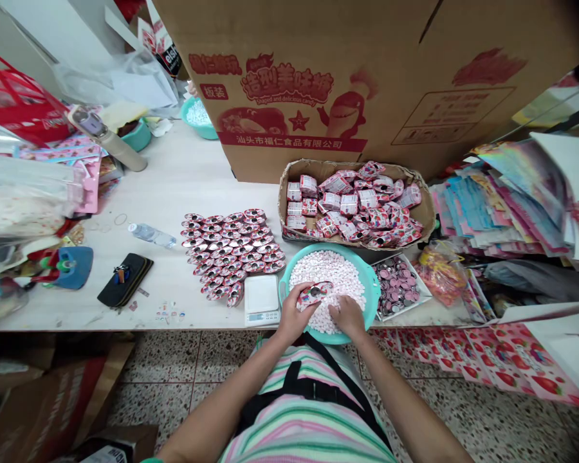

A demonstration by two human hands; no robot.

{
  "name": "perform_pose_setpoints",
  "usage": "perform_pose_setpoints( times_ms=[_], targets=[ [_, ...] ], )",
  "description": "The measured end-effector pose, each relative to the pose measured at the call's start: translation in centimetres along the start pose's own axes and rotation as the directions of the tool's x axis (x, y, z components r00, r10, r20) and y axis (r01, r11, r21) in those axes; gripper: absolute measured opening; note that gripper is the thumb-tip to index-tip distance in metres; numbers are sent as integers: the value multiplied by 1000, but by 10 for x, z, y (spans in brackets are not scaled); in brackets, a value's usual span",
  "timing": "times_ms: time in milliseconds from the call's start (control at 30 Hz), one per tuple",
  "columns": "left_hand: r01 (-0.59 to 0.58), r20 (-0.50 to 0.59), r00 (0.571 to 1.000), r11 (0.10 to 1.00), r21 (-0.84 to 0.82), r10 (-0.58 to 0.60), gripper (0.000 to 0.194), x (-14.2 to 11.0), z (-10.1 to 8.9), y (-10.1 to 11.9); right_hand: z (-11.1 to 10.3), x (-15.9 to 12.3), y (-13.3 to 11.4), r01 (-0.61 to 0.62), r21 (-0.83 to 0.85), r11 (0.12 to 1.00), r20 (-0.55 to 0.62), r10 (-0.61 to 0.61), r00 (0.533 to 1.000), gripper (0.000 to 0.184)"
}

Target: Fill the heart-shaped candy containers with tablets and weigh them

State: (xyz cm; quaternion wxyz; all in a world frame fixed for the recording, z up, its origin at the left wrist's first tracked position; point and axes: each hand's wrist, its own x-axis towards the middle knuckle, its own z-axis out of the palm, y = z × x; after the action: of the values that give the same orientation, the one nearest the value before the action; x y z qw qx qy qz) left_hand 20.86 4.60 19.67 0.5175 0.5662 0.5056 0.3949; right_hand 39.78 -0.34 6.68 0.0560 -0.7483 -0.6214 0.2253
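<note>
My left hand holds a small red-and-white printed candy box, its dark round opening facing up, over a turquoise basin. Small pale tablet candies fill the basin. My right hand is in the basin with its fingers curled down into the candies, close to the box; how many it grips is hidden. Left of the basin lies a white digital scale. Beyond the scale, several similar boxes stand in tight rows with openings up.
Behind the basin, a cut-down carton holds bundled printed pieces, backed by a large cardboard box. A tray of pink discs sits right. Farther left are a bottle, a dark pouch and a flask.
</note>
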Motion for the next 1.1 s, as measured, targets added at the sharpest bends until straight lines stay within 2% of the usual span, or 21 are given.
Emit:
perform_pose_setpoints(
  times_ms=[100,233,367,433,567,900,1000,1100],
  targets=[
    [82,-112,991,995,53,-76,39,-5,-18,-3,4,-2,-2,53,-67,996,-7,-54,999,35],
    [132,-182,979,963,236,-89,35,-25,-57,-24,9,-7,-1,64,-66,996,-127,-72,989,34],
    [287,-385,910,902,324,-151,36,-47,-95,-60,12,-14,2,123,-23,992,-203,-125,971,34],
    [336,-415,891,882,329,-184,36,-51,-106,-78,12,-19,3,155,-11,988,-214,-154,965,34],
    [319,-395,904,874,368,-163,32,-47,-113,-105,14,-29,4,206,7,979,-217,-199,956,32],
    [204,-254,963,850,486,-86,35,-20,-115,-142,15,-47,-5,200,43,979,-243,-184,952,27],
    [161,-195,978,846,508,-68,43,-19,-119,-144,15,-53,-6,176,71,982,-262,-152,953,28],
    [111,-165,986,832,544,-23,55,-28,-127,-136,16,-57,-6,163,89,983,-295,-130,947,29]
  ],
)
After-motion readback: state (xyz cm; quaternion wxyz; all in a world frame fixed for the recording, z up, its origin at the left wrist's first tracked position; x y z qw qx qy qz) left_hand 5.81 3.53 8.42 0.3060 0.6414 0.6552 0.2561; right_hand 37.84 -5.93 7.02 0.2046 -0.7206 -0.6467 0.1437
